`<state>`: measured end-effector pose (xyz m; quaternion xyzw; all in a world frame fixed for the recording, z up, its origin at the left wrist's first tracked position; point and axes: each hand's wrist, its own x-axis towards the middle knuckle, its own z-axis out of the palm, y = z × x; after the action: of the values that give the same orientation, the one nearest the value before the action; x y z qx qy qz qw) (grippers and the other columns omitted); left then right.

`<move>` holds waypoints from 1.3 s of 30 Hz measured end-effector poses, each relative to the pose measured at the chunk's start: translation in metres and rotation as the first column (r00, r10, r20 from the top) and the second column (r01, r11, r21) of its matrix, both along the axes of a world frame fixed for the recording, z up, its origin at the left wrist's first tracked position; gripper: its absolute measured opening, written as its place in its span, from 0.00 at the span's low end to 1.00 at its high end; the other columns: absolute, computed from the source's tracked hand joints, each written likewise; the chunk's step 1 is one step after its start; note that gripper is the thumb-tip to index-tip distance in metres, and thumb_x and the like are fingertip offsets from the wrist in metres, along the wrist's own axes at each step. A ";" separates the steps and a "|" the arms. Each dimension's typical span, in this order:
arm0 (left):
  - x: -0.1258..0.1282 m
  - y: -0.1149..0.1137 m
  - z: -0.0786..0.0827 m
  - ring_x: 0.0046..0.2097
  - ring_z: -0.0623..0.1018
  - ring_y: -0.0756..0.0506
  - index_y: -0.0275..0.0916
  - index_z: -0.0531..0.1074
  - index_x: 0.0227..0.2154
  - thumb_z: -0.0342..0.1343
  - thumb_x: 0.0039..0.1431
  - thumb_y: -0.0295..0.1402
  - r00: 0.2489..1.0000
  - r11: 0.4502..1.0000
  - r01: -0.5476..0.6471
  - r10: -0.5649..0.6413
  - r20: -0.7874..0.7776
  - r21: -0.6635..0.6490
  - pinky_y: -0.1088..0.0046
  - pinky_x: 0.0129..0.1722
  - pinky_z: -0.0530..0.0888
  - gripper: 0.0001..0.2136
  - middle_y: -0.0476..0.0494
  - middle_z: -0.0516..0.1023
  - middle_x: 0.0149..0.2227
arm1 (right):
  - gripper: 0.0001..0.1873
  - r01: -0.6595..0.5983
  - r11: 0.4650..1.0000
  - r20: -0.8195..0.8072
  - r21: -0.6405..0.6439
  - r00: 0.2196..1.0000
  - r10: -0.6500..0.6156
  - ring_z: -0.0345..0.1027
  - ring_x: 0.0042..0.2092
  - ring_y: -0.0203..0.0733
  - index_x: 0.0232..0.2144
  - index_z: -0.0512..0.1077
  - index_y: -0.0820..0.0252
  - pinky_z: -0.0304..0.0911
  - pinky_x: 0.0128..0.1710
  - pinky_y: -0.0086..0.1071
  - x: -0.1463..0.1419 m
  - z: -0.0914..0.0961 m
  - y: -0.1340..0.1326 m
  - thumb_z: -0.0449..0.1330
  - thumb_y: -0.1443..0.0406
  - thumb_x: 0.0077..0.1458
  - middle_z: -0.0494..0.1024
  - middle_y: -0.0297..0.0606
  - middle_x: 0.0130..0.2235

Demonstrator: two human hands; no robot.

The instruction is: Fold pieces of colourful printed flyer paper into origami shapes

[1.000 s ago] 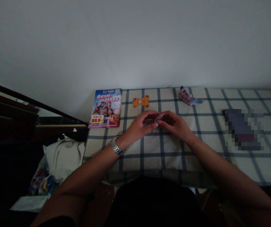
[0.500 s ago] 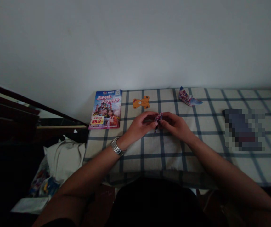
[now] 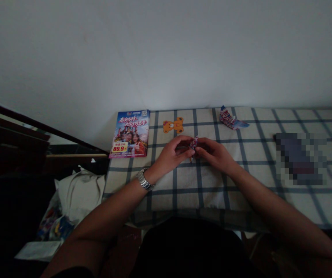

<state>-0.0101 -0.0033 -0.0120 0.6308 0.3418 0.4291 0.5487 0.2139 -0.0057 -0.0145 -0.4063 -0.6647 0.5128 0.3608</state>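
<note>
Pinching a small folded paper [image 3: 193, 144] from both sides, with the left hand [image 3: 170, 155] and the right hand [image 3: 215, 153] closed on it at the fingertips, just above the checked tablecloth [image 3: 241, 181] toward the far middle of the table. Turned on edge now, narrow and near upright, against a tilted, broader showing of its printed face a second ago. Barely any shift in the hands over that second, only a rotation of the paper between them, suggesting creases being worked in the grip rather than on the cloth. Lying untouched beyond: a colourful flyer [image 3: 130, 133] at the left edge, an orange bear cut-out [image 3: 173, 125], another folded piece [image 3: 231, 118] by the wall. Strapped on the left wrist, a metal watch [image 3: 144, 180].
</note>
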 end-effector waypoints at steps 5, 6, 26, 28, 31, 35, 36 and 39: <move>0.000 0.001 0.000 0.54 0.81 0.42 0.40 0.73 0.52 0.70 0.62 0.41 1.000 1.000 -0.005 0.005 0.002 0.005 0.62 0.57 0.79 0.20 0.38 0.79 0.53 | 0.21 0.000 1.000 0.002 0.001 1.000 0.000 0.82 0.44 0.48 0.56 0.75 0.50 0.80 0.47 0.43 -0.001 -0.002 -0.001 0.63 0.50 0.67 0.85 0.39 0.48; 0.000 0.001 0.000 0.54 0.81 0.43 0.40 0.73 0.52 0.70 0.62 0.41 1.000 1.000 -0.005 0.005 0.001 0.004 0.62 0.57 0.79 0.20 0.38 0.79 0.52 | 0.21 0.003 1.000 -0.004 -0.001 1.000 -0.003 0.82 0.45 0.48 0.56 0.75 0.50 0.80 0.48 0.44 -0.001 -0.003 -0.001 0.63 0.50 0.67 0.85 0.39 0.48; -0.003 0.000 0.005 0.54 0.81 0.41 0.39 0.74 0.53 0.67 0.64 0.43 1.000 1.000 0.023 -0.023 0.005 -0.001 0.62 0.56 0.79 0.19 0.37 0.80 0.52 | 0.20 -0.027 0.999 0.037 0.021 0.999 0.027 0.81 0.41 0.48 0.54 0.78 0.52 0.78 0.45 0.43 0.002 0.006 0.000 0.60 0.50 0.68 0.85 0.39 0.43; -0.004 0.001 0.005 0.55 0.81 0.41 0.39 0.75 0.53 0.66 0.65 0.43 1.000 1.000 0.021 -0.021 0.011 0.005 0.61 0.58 0.78 0.18 0.37 0.81 0.53 | 0.20 -0.026 0.999 0.040 0.022 0.999 0.025 0.81 0.41 0.48 0.54 0.78 0.52 0.78 0.45 0.43 0.002 0.008 0.000 0.60 0.50 0.68 0.85 0.39 0.44; -0.005 0.001 0.007 0.55 0.80 0.41 0.39 0.75 0.51 0.65 0.66 0.42 0.999 1.000 0.019 -0.019 0.029 -0.005 0.60 0.61 0.75 0.17 0.38 0.81 0.53 | 0.20 -0.015 1.000 0.052 0.019 0.999 0.014 0.81 0.41 0.48 0.53 0.78 0.52 0.79 0.44 0.42 0.003 0.008 0.000 0.59 0.49 0.68 0.84 0.39 0.43; -0.005 0.001 0.008 0.56 0.80 0.41 0.38 0.76 0.51 0.64 0.67 0.40 1.000 1.000 0.007 -0.006 0.029 -0.023 0.59 0.62 0.74 0.15 0.38 0.80 0.53 | 0.20 -0.010 0.999 0.004 -0.030 1.000 0.010 0.81 0.40 0.47 0.52 0.78 0.51 0.80 0.43 0.42 0.002 0.006 0.000 0.59 0.49 0.69 0.84 0.38 0.43; -0.005 0.001 0.008 0.56 0.80 0.41 0.39 0.76 0.51 0.64 0.67 0.40 1.000 1.000 0.004 -0.003 0.026 -0.023 0.59 0.62 0.74 0.15 0.38 0.80 0.53 | 0.20 -0.011 0.999 -0.018 -0.053 1.000 0.010 0.81 0.39 0.46 0.52 0.78 0.51 0.80 0.43 0.42 0.002 0.005 0.000 0.59 0.48 0.68 0.84 0.38 0.43; -0.004 0.001 0.006 0.56 0.80 0.41 0.39 0.76 0.52 0.65 0.67 0.41 1.000 1.000 0.002 -0.001 0.020 -0.018 0.59 0.62 0.74 0.16 0.38 0.80 0.54 | 0.20 -0.013 0.994 -0.074 -0.111 0.997 0.005 0.81 0.40 0.46 0.52 0.77 0.50 0.82 0.42 0.42 0.000 0.003 -0.001 0.59 0.47 0.68 0.83 0.37 0.43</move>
<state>-0.0145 -0.0024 -0.0057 0.6217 0.3396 0.4320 0.5582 0.2134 -0.0064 -0.0111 -0.4036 -0.6233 0.5653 0.3593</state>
